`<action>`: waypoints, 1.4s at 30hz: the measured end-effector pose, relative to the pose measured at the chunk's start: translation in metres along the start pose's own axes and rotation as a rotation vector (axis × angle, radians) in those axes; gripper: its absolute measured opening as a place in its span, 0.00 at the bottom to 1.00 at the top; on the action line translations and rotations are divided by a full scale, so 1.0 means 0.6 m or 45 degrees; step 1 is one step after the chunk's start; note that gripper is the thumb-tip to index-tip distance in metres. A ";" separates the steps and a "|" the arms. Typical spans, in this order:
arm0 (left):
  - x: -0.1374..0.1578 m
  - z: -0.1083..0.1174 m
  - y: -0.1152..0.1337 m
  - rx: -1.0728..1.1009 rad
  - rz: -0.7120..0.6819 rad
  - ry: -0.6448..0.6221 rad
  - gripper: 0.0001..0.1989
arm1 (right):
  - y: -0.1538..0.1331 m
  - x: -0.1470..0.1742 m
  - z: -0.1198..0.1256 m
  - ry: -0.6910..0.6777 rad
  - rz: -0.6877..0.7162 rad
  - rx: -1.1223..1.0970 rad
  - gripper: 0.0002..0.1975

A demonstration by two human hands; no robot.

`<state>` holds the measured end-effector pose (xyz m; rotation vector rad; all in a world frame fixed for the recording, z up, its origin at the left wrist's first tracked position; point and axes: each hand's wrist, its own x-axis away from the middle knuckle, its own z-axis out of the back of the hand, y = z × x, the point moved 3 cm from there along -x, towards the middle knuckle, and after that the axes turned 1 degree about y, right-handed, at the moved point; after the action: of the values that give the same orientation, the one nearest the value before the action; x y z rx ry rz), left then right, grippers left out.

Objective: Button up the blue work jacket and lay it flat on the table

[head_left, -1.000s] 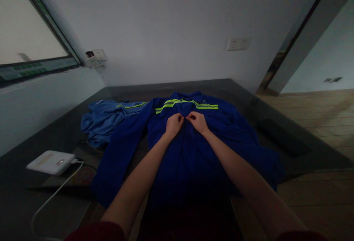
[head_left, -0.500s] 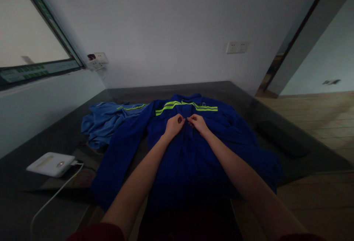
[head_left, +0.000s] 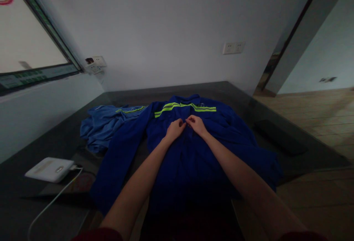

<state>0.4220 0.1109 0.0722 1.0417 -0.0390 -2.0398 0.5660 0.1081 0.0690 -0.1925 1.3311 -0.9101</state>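
A dark blue work jacket (head_left: 171, 163) with yellow-green reflective stripes across the chest lies spread out, collar toward the wall. My left hand (head_left: 175, 129) and my right hand (head_left: 195, 123) meet at its front placket, just below the stripe. Both are closed in a pinch on the jacket's front edge, fingertips almost touching. Whether a button sits between the fingers is too small to make out. One sleeve runs down to the left; the other side drapes off to the right.
The jacket lies on a dark table (head_left: 132, 92) against the wall. A crumpled lighter blue garment (head_left: 101, 124) sits at the left. Nearer, a white power bank (head_left: 51, 169) has a white cable (head_left: 56, 198) plugged in. A black flat object (head_left: 279, 137) lies at the right.
My right hand has come slightly closer to the left, so the fingertips now nearly meet at the placket. The camera view has shifted a little; the jacket lies as before.
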 end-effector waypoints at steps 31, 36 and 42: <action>-0.018 0.000 -0.013 0.815 0.129 0.000 0.05 | -0.018 0.008 0.001 -0.034 0.038 0.014 0.12; -0.013 0.000 -0.010 1.203 0.326 -0.059 0.10 | -0.027 0.010 0.004 -0.042 -0.001 -0.064 0.13; -0.006 0.005 -0.002 1.302 0.398 -0.107 0.09 | -0.024 0.009 0.005 -0.030 -0.015 -0.095 0.13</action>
<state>0.4201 0.1130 0.0761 1.4058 -1.3093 -1.7346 0.5617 0.0941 0.0741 -0.2684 1.3443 -0.8660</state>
